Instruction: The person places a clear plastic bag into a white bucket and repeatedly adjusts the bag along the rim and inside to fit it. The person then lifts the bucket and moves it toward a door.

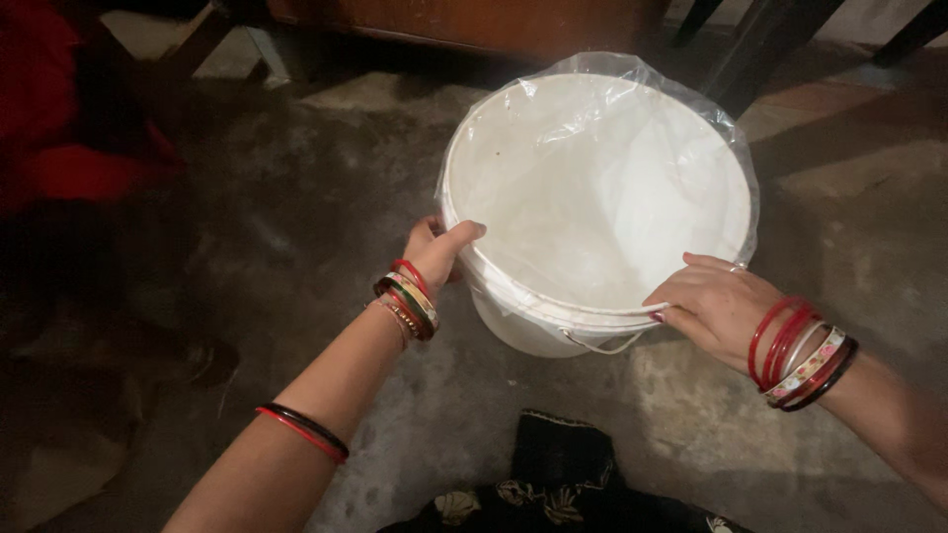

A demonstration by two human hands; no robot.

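I'm looking down at a white plastic bucket (pixel 592 197) standing on the concrete floor (pixel 296 227), a bit right of centre and just beyond my hands. A clear plastic bag (pixel 642 84) lines the inside & is folded out over the rim; the loose film puffs up along the far edge and down the right side.

My left hand (pixel 434 252) is on the near-left part of the rim, thumb hooked over the top edge, fingers curled round the outside, so it's gripping rim w/ the bag film under it. My right hand (pixel 716 301) sits on the near-right part of the rim, fingers narrow and pinched at the edge where film meets rim; looks like it's holding the bag edge, though I can't tell exactly how much film is in the pinch. A thin wire handle (pixel 604 345) hangs down the near side of the bucket, between the two hands.

Both wrists carry bangles (pixel 802 355), mostly red w/ a few patterned ones; two more sit farther up the left forearm.

Near edge, bottom centre: dark cloth w/ a leaf pattern (pixel 553 494). Far left: blurred red fabric (pixel 69 148). Far side: the lower part of brown wooden furniture (pixel 474 25) and dark legs at the right. Floor is rough, patchy grey.
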